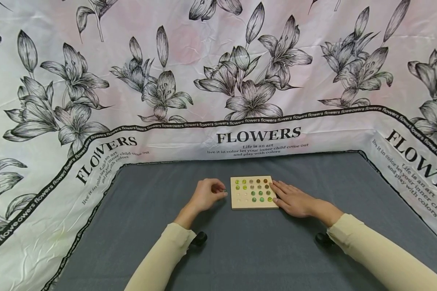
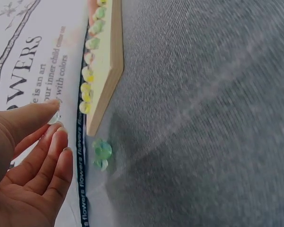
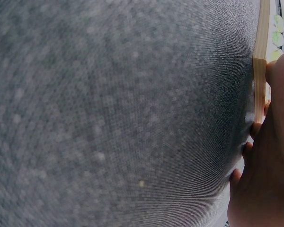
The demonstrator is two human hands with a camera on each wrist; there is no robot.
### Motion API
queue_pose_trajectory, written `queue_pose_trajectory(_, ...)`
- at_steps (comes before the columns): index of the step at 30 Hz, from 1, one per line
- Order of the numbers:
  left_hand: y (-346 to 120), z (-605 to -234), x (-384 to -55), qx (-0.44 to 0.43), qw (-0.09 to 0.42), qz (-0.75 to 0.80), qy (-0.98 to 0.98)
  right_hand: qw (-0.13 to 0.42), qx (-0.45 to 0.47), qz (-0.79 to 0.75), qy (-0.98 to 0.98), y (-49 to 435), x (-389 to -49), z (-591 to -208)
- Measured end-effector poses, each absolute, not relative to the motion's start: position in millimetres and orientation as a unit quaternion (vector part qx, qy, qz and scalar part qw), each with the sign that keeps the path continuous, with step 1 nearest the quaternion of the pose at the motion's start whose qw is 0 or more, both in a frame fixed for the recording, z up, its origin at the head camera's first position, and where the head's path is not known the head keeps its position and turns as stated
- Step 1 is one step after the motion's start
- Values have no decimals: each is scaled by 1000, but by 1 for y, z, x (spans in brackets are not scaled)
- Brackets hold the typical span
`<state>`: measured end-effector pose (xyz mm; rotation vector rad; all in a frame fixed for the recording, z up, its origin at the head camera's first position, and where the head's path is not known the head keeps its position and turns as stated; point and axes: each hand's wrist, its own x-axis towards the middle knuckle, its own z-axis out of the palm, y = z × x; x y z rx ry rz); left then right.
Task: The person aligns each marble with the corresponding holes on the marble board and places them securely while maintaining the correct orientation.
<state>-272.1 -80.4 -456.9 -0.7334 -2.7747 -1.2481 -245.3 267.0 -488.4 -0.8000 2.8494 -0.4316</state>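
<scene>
A light wooden board (image 1: 234, 204) with rows of shallow holes lies on the grey cloth. Glass marbles fill most holes: yellow-green marbles (image 1: 244, 182) at the back left, brownish ones (image 1: 258, 181) at the back right, green ones (image 1: 253, 193) nearer the front. The front left holes hold none. Just left of the board, my left hand (image 1: 205, 195) pinches a clear marble (image 2: 55, 117) between thumb and index finger. Loose green marbles (image 2: 102, 149) sit past the board's end in the left wrist view. My right hand (image 1: 295, 201) rests at the board's right edge, fingers extended.
Grey cloth (image 1: 258, 258) covers the tabletop around the board. Behind it and at both sides rises white fabric (image 1: 182, 141) printed with flowers and lettering. A black wrist device (image 1: 199, 238) shows by the left cuff, another (image 1: 324, 239) by the right.
</scene>
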Motion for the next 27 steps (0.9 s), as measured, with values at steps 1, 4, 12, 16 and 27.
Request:
queue_pose_trajectory(1, -79, -457, -272, -236, 7, -397, -887, 76, -264, -144, 951, 267, -246, -489)
queue_pose_trajectory(4, -75, -457, -273, -239, 7, -395, -887, 76, -261, -145, 951, 268, -248, -492)
queue_pose_trajectory(12, -64, -458, -272, -249, -1, -397, -883, 75, -260, -147, 951, 268, -248, -492)
queue_pose_trajectory(16, -59, -458, -273, -256, -3, -401, -880, 77, -258, -147, 952, 267, -247, -490)
queue_pose_trajectory(27, -46, -461, -273, -261, -11, -406, -876, 73, -262, -145, 951, 267, -246, -491)
